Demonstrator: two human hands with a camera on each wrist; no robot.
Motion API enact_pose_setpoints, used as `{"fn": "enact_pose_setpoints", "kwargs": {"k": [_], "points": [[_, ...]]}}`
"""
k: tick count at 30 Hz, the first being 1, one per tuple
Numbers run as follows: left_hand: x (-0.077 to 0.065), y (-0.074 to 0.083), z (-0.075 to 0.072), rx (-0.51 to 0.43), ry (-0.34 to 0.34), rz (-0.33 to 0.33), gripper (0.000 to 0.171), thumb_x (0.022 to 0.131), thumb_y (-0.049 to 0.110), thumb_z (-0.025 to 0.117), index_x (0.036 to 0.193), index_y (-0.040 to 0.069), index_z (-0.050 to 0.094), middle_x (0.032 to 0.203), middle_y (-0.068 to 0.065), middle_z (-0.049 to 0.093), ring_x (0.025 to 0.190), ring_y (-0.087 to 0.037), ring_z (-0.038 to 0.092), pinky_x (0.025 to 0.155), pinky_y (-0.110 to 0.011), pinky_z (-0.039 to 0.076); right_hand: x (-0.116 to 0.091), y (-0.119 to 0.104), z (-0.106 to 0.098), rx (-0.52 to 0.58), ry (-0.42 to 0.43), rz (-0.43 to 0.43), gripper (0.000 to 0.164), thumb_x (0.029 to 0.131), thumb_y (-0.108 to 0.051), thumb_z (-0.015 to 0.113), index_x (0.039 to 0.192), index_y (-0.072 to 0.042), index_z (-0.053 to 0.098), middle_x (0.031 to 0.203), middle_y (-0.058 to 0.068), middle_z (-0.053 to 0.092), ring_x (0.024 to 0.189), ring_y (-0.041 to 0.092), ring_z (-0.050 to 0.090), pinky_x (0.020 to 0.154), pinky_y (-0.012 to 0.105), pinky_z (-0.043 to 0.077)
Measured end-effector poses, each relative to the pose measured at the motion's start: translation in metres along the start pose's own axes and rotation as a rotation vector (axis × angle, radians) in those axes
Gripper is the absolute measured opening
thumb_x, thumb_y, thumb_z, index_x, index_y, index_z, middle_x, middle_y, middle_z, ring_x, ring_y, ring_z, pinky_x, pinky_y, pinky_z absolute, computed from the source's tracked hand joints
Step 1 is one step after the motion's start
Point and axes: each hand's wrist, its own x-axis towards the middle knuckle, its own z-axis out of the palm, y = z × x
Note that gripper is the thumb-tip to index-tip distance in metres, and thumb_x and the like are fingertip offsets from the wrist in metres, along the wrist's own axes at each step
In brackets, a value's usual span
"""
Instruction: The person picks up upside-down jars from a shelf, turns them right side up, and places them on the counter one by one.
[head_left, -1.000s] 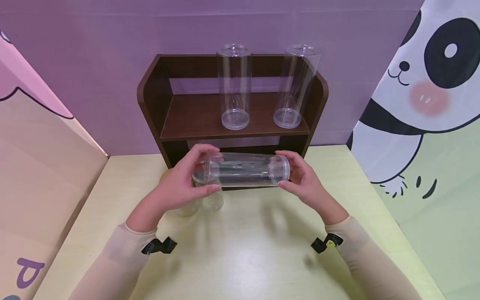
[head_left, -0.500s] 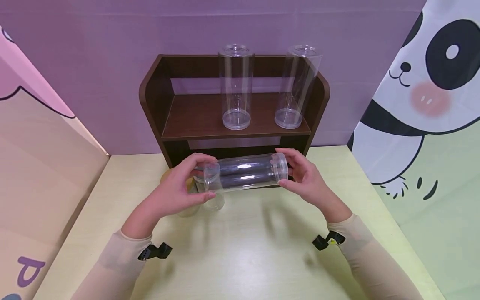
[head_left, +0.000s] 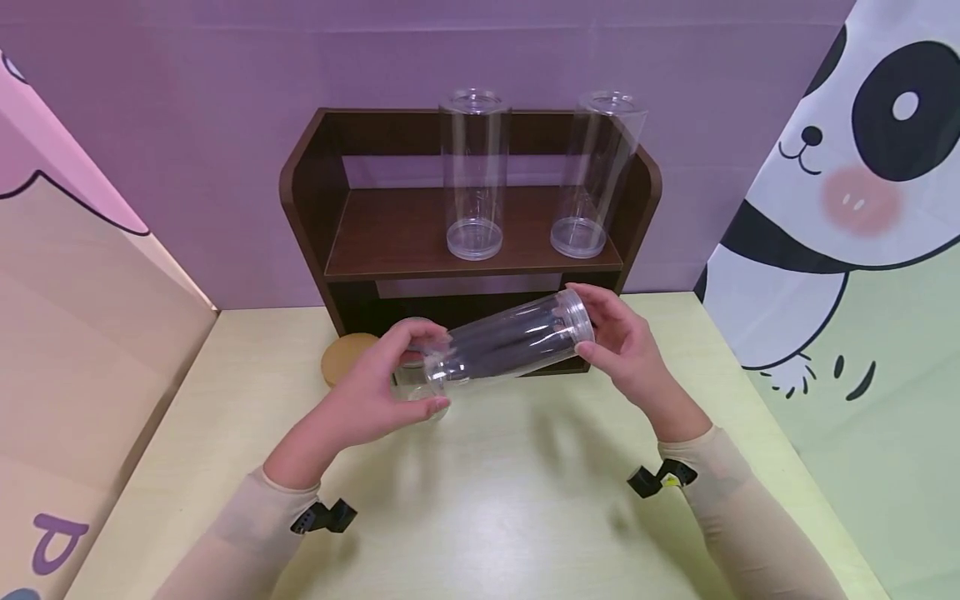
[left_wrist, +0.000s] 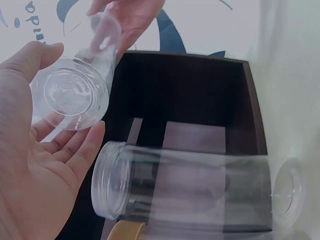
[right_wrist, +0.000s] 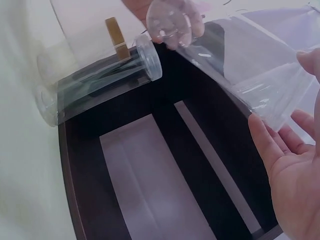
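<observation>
1. Bench (head_left: 480, 517) nearest, below both hands.
2. Left hand (head_left: 378, 392): thumb and fingers pinch the jar's plain end. Right hand (head_left: 626, 350): likewise grips its ridged end.
3. Clear jar (head_left: 510, 337): between the hands, long axis running 8 to 2 o'clock; neither hand is nearer, both touch it.
4. Yellowish lid (head_left: 347, 354): 11 o'clock of the left hand.
5. Shelf (head_left: 397, 233): beyond, at 12 o'clock, bearing two upright jars (head_left: 476, 179).

Pale table (head_left: 480, 517): dark-brown shelf unit (head_left: 303, 187), 12 o'clock; tan-lidded jar (head_left: 348, 357), 10 o'clock; clear-lidded jar (left_wrist: 190, 187) beside it, toward 11 o'clock.
Upper shelf (head_left: 390, 233): clear cylinder (head_left: 475, 179), upright, near centre; second clear cylinder (head_left: 596, 179), upright, 3 o'clock.
</observation>
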Motion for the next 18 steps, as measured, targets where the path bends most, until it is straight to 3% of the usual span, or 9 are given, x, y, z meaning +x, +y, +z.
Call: {"fn": "enact_pose_setpoints", "kwargs": {"k": [7,9,12,18], "points": [[-0.001,0.002,0.014,0.058,-0.034,-0.056,0.080,0.087,0.016,0.096,0.154,0.015,0.054,0.148,0.002,0.064,0.136,-0.019,0.063,0.117,-0.040,0.053,0.007,-0.005,-0.001,0.119,-0.049,-0.104,0.063,0.101,-0.020,0.084,0.156,-0.003,0.058,0.150,0.009,0.064,0.132,0.024,0.067,0.110,0.042,0.058],[-0.001,0.001,0.019,0.054,-0.049,-0.074,0.080,0.088,0.018,0.096,0.156,0.016,0.053,0.149,0.003,0.063,0.136,-0.019,0.063,0.117,-0.042,0.053,0.008,-0.007,-0.001,0.105,-0.049,-0.116,0.068,0.101,-0.027,0.085,0.156,0.002,0.056,0.149,0.010,0.064,0.131,0.024,0.067,0.111,0.041,0.058],[-0.002,-0.001,0.027,0.055,-0.067,-0.094,0.080,0.088,0.021,0.095,0.156,0.017,0.053,0.146,0.005,0.063,0.134,-0.019,0.064,0.118,-0.045,0.052,0.009,-0.011,0.000,0.052,-0.027,-0.101,0.071,0.100,-0.036,0.086,0.155,0.000,0.059,0.149,0.009,0.062,0.133,0.025,0.064,0.113,0.035,0.056],[0.000,-0.011,0.044,0.018,-0.101,-0.095,0.077,0.089,0.020,0.092,0.154,0.011,0.053,0.145,0.004,0.064,0.136,-0.022,0.065,0.120,-0.045,0.049,0.011,-0.013,0.005,0.029,-0.029,-0.089,0.066,0.099,-0.036,0.087,0.153,-0.006,0.064,0.150,0.011,0.058,0.136,0.031,0.055,0.110,0.030,0.055]]}}
